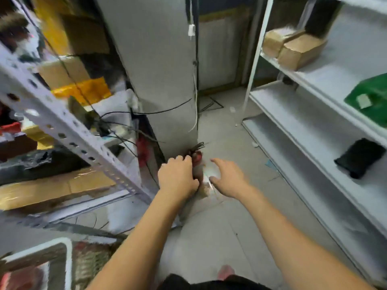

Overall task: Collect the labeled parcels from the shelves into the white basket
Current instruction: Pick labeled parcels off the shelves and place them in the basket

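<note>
At the left edge a metal rack [52, 116] holds brown boxes [60, 70], a yellow-taped parcel [83, 90], a black bag [37, 162] and, lower down, a flat carton [52, 188]. In the lower left corner is the white basket [68, 260], of which only part of the rim shows, with something reddish and blurred inside.

A grey pillar [155, 70] fills the upper centre, with cables [163, 110] running across it. At its foot is a red and dark thing [196, 161], too blurred to name.

The left hand [178, 177], at centre frame, has its fingers curled and lies against that red thing. Whether it grips anything cannot be told. A pale blurred thing [206, 181] shows between the two hands. The right hand [228, 178], just beside it, is spread wide with its fingers straight and thumb out, and holds nothing.

Along the right side run white shelves [314, 126]. Two brown cartons [293, 47] sit at the upper right. A green parcel [370, 99] with a pale label lies at the right edge, and a black parcel [360, 158] lies on the shelf below it.
</note>
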